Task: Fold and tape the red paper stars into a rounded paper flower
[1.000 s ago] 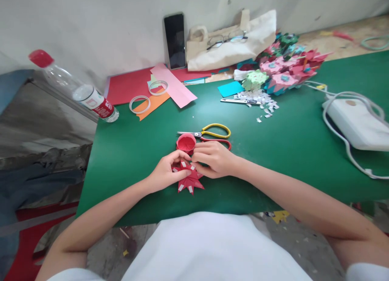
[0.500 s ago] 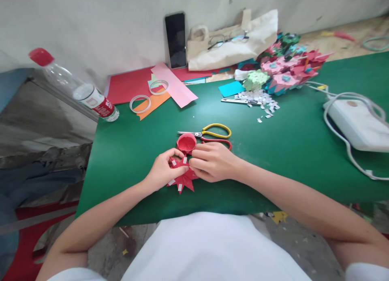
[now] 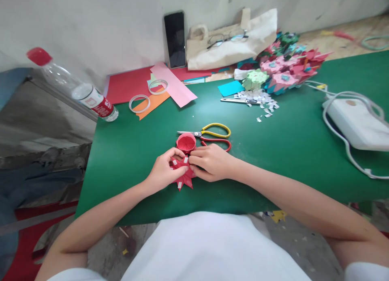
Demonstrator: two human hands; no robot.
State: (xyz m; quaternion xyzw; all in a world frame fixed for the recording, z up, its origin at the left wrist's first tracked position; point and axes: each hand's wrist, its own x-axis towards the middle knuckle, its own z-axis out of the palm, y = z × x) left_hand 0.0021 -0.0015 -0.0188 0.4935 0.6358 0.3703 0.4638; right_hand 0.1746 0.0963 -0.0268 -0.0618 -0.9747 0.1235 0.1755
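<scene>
While the left hand [image 3: 162, 171] pinches a red paper star [image 3: 184, 177] near the front edge of the table [image 3: 130, 159], thumb on top, the right hand [image 3: 212, 162], fingers bent, meets its right side; whether it grips, I cannot tell. A red paper cup [image 3: 186, 143] sits just beyond, beside scissors [image 3: 197, 134]. Near the left edge stands a bottle [image 3: 101, 106].

The left arm [image 3: 105, 212] and right arm [image 3: 285, 187] converged in front of the torso, elbows bent and spread wide, the wrists nearly straight. The left hand [image 3: 164, 170] stretched its thumb [image 3: 181, 171] rightward, while its index finger [image 3: 175, 152] arched above, leaving a rounded gap between them. The right hand [image 3: 212, 162] lay back upward, its fingers curled and bunched leftward, their tips just beside the left thumb's end.
</scene>
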